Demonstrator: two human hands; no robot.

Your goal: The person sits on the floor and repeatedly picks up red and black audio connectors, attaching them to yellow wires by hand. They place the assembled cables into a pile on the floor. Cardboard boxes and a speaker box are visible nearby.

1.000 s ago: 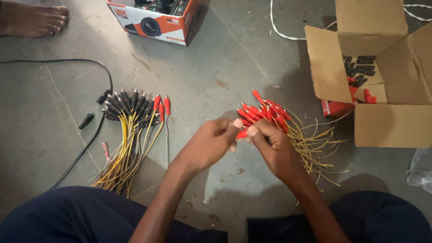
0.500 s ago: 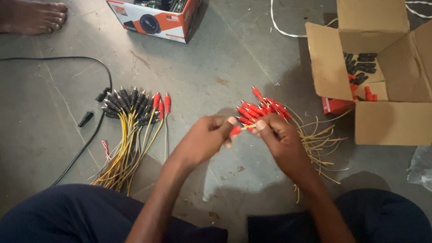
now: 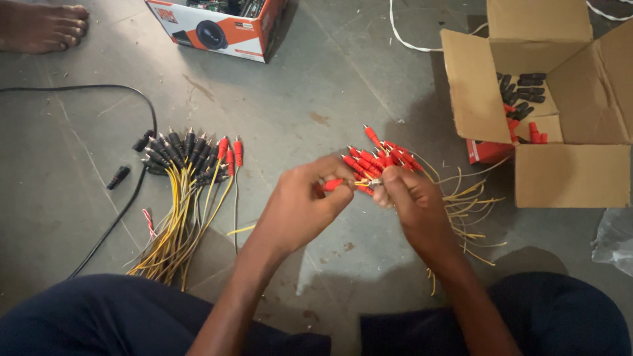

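The left hand (image 3: 300, 204) pinches a red plug (image 3: 333, 184); the right hand (image 3: 412, 204) grips a fan of red-plugged yellow leads (image 3: 379, 158) left of the open cardboard box (image 3: 570, 175) (plugs inside). A finished lead bundle (image 3: 184, 191) lies farther left.

Your left hand (image 3: 300, 207) and right hand (image 3: 412, 204) are bare, with nothing on the fingers (image 3: 343, 194). No rings, no watch, no gloves. Your arms are bare too, all the way down to the near edge. No sleeves show. You wear dark blue trousers (image 3: 105, 316). The cloth is plain and covers both legs, one on the left and one on the right.
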